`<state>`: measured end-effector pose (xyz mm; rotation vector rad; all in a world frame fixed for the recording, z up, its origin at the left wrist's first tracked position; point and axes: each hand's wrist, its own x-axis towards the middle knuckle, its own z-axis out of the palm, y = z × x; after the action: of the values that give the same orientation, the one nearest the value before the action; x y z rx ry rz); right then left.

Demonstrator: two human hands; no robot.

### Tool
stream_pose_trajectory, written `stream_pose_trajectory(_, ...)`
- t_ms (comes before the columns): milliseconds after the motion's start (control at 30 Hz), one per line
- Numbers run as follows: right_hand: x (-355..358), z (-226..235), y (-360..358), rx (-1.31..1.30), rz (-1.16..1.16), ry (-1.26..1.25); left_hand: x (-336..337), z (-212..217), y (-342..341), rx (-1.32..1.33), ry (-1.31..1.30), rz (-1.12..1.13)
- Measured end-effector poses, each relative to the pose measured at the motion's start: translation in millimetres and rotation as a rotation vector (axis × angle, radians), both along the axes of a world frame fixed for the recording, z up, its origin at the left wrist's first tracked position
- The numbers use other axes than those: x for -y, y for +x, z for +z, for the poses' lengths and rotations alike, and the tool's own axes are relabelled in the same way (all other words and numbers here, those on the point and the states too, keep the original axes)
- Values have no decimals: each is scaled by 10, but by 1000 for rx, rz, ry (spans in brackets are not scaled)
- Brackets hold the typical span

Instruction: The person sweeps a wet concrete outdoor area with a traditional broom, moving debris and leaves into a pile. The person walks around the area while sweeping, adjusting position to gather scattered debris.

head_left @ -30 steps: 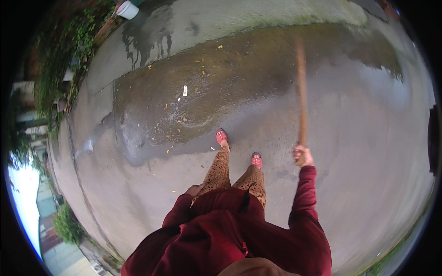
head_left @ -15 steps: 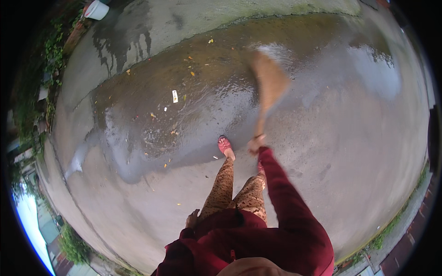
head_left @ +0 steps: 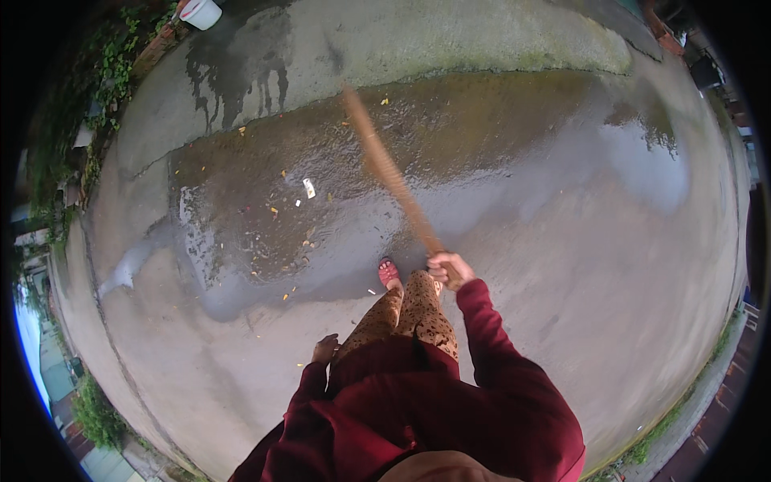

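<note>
My right hand (head_left: 452, 270) is closed round the handle end of a brown broom (head_left: 389, 173). The broom reaches away to the upper left over the wet ground, seen edge-on and blurred by motion. Its far end lies near the raised edge of the concrete. My left hand (head_left: 325, 348) hangs by my left thigh, holding nothing, its fingers loosely apart. Shallow water (head_left: 474, 189) covers the ground ahead. In it, left of the broom, lie a white wrapper (head_left: 309, 188), a small white scrap (head_left: 298, 203) and several yellow leaves (head_left: 274, 211).
My foot in a red sandal (head_left: 389, 271) stands at the puddle's near edge. A higher concrete slab (head_left: 482, 40) borders the water at the far side. A white bucket (head_left: 200, 13) stands far left, near green plants (head_left: 118, 72). A thin white stick (head_left: 371, 292) lies beside my foot.
The broom has swung from the right across to the upper left, turning from broadside to edge-on. My right hand has shifted slightly nearer to me. My left hand stays beside my thigh.
</note>
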<state>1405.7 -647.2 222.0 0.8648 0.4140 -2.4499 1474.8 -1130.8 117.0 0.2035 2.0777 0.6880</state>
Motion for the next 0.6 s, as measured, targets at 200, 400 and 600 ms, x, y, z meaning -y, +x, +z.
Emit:
stream_pose_trajectory(200,-1388,135,217,132,-332,582,-448,262,-441,411,-171,443)
stream_pose_trajectory(400,-3500,-762,-670,231,-671,255,-1351,696,-1029,519,-65,931)
stream_pose_trajectory(600,-3288,-1974,-1789,277,27,909,-2217,1058,-1144,577,-55,845)
